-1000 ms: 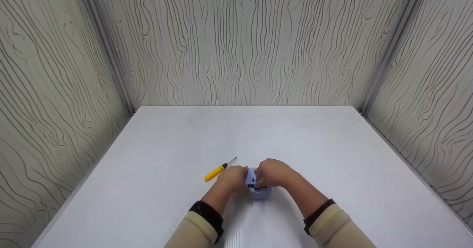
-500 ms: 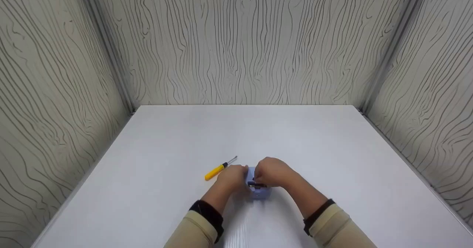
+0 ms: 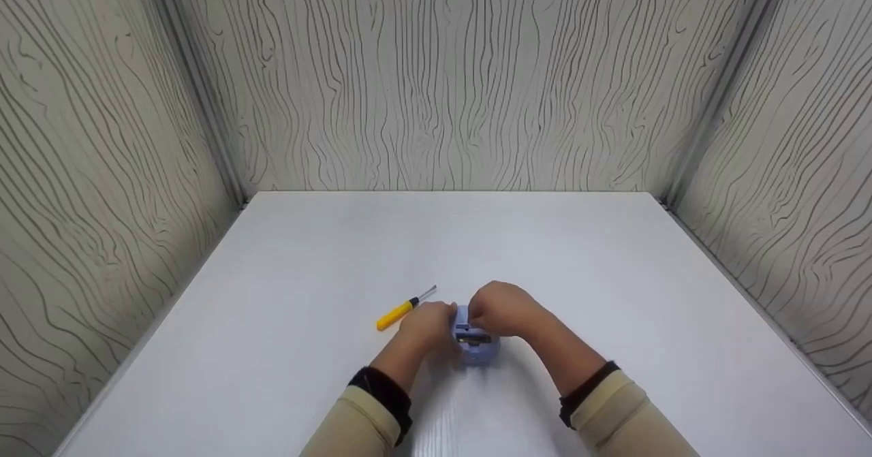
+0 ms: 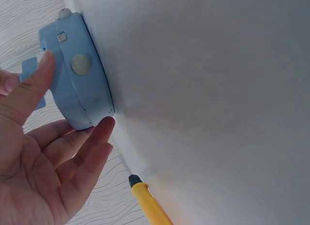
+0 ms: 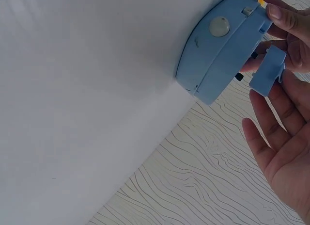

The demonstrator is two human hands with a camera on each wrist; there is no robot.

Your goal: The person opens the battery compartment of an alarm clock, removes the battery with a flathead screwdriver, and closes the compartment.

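Note:
A light-blue, rounded clock-like device (image 3: 481,357) with black knobs on its upturned back and pale round spots on its side (image 4: 81,64) lies on the table. My left hand (image 3: 428,325) grips its left side, thumb on the upper edge and fingers spread along the wall. Between thumb and fingers my right hand (image 3: 507,309) pinches a small blue battery cover (image 5: 268,71), held just above the back and apart from it. An uncovered battery compartment (image 3: 473,339) shows dark, with a yellowish strip inside. Left of the left hand lies a yellow-handled screwdriver (image 3: 395,315).
The white tabletop (image 3: 327,253) stretches around both hands. Panels with a wood-grain pattern (image 3: 436,82) enclose it at the back and on both sides.
My right hand has lifted away from the compartment and slightly backward with the cover, baring the opening. The left hand keeps its grip, and the screwdriver stays in place.

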